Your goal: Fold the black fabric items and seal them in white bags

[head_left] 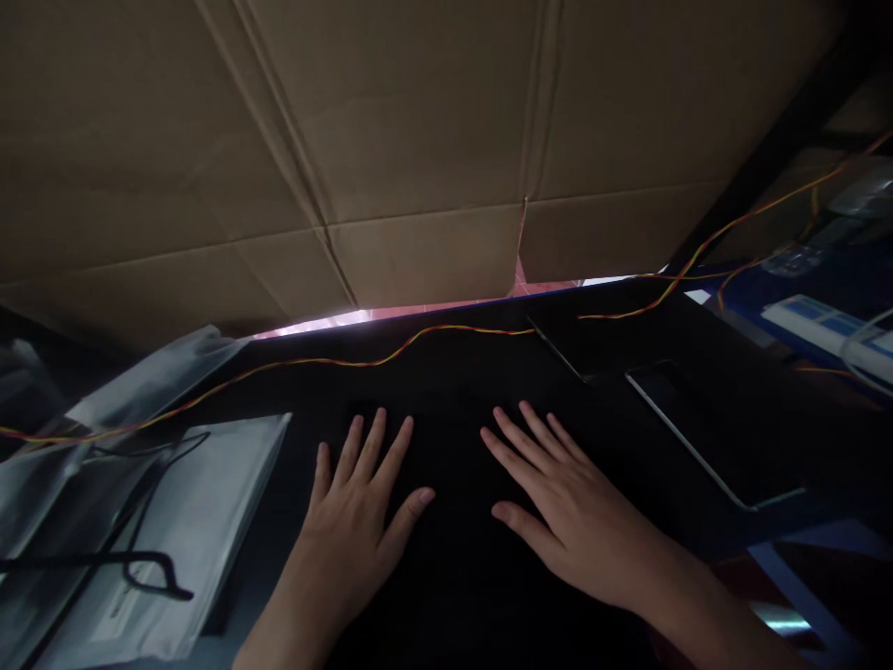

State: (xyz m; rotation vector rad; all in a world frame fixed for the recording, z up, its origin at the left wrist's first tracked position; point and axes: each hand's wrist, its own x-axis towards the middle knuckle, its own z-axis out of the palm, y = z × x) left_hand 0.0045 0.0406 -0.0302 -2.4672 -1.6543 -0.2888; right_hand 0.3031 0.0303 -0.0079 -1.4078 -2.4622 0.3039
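My left hand (355, 507) and my right hand (558, 498) both lie flat, palms down, on a dark black surface (453, 577) in front of me. The fingers of each are stretched out and spread. Neither hand holds anything. The hands lie side by side, a small gap apart, thumbs pointing toward each other. It is too dim to tell what the black surface under them is.
A large cardboard box wall (391, 149) rises just behind. A red-and-yellow twisted wire (419, 340) runs across the back. Silvery plastic bags (174, 521) with a black cable (132, 563) lie at the left. A dark flat tablet-like slab (704, 428) sits at the right.
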